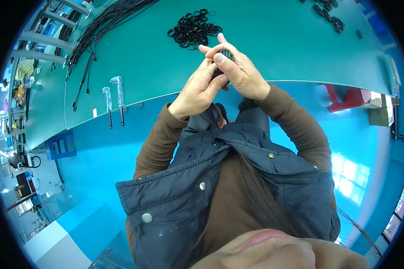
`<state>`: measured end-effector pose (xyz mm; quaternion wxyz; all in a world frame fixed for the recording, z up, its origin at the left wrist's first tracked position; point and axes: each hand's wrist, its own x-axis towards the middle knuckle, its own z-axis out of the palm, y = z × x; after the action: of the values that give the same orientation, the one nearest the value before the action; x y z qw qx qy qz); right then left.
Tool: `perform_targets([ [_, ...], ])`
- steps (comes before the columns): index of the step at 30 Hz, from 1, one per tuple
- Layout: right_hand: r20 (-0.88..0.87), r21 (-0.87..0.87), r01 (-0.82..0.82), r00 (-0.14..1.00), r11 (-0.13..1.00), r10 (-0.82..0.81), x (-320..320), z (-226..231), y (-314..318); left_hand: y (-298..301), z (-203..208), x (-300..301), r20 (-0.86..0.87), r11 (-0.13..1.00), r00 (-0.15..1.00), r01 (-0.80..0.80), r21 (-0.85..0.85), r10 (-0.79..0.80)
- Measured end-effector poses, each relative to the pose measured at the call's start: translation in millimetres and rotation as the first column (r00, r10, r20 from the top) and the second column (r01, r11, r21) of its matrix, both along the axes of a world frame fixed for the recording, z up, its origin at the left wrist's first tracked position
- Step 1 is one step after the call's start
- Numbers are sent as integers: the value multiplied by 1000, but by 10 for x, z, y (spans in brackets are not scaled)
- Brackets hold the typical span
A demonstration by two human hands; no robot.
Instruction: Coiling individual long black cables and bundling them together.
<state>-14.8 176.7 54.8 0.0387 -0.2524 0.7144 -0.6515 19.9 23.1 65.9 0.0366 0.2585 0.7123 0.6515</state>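
From where I sit, the widest lane is on the table (296,54) right of the right hand (243,74), running up to the coils (331,19) at the far side. Straight ahead the rings (191,30) block me, heaped just beyond the hands. Left of the left hand (198,87) I could slip through until the tools (120,92), jutting over the near edge, and the cables (104,28) behind them. Between the palms, the black stack (226,54) fills the gap.

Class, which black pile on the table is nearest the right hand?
The ring heap, beyond the right hand; cables lie farther left, another pile farther right.
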Motion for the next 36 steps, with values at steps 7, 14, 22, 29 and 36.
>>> perform_targets([
  [7,34,124,-150,989,981,147,19,173,122,-119,-109,56,6,990,990,142,5,-142],
  [14,47,-65,-369,927,927,372,-2,234,226,-67,-151,139,207,946,958,131,295,-197],
  [22,-764,327,397,645,858,-8,-43,204,185,-87,-244,95,315,954,929,103,283,-194],
  [29,-466,236,330,864,914,-192,66,157,79,-18,-281,62,182,974,977,67,217,-108],
  [36,176,276,-30,984,961,-19,-77,237,179,-36,-392,58,235,969,966,44,242,-103],
])
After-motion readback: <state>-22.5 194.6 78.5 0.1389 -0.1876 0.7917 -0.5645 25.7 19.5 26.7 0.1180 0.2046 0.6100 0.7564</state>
